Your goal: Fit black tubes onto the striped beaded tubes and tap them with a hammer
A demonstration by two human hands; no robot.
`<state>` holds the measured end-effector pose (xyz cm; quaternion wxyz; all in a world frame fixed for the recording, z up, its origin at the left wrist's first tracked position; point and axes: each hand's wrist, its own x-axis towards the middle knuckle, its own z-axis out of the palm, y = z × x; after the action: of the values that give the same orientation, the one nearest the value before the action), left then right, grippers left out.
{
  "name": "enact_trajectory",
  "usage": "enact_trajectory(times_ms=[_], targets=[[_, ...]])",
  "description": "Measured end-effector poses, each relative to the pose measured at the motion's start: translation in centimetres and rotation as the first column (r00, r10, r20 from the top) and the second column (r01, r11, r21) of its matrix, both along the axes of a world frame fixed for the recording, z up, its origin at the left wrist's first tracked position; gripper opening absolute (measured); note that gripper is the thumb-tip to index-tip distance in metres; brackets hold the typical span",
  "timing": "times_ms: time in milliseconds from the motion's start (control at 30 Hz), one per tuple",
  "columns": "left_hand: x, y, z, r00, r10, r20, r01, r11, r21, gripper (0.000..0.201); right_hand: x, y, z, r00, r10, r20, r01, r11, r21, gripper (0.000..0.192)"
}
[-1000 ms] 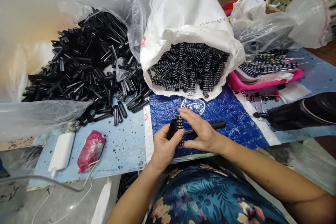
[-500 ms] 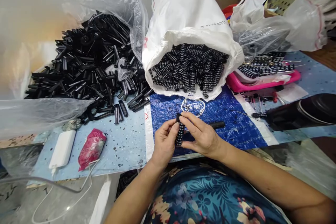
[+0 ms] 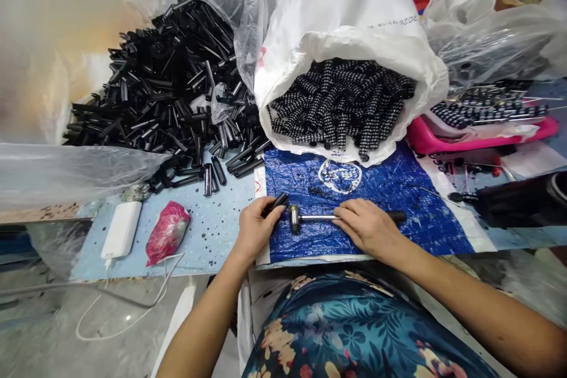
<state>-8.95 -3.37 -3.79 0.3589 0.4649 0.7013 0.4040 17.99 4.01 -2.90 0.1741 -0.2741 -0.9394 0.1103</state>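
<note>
My left hand (image 3: 257, 225) is closed around a short black cylinder (image 3: 280, 201), whose end sticks out past the thumb and fingertips; most of it is hidden. Close to its right lies the head of a small hammer (image 3: 295, 221) with a thin silver shaft and a black handle end. My right hand (image 3: 365, 227) has its fingers closed on the hammer's shaft, palm down. Under both is a blue printed plastic sheet (image 3: 310, 248). Behind the hands, a white sack (image 3: 349, 6) gapes toward me, filled with black cylinders bearing white characters (image 3: 341, 106).
To the left spreads a large heap of plain black tubes (image 3: 172, 88) beside clear plastic. A white power bank (image 3: 121, 230) with a cable and a pink wrapped bundle (image 3: 168, 233) lie near the front edge. Right are a pink tray (image 3: 482, 140) and a black bottle (image 3: 522, 201).
My hands have moved apart. The cylinder they both held up is now low in my left hand alone, and my right hand has taken hold of the hammer. The view has shifted.
</note>
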Motion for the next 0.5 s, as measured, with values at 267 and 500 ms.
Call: enact_trajectory(times_ms=[267,500], targets=[[-2.3,1.3,-1.0,0.978,-0.210,0.020,0.208,0.944,-0.258,0.031,-2.8,0.5,1.3,0.985,0.008,-0.170,0.002,0.998,0.056,0.018],[-3.0,2.5,-0.8,0.954,-0.297,-0.036,0.273,0.913,-0.302,0.037,-3.8,-0.4,1.8,0.928,0.197,-0.317,-0.192,0.980,0.047,0.024]])
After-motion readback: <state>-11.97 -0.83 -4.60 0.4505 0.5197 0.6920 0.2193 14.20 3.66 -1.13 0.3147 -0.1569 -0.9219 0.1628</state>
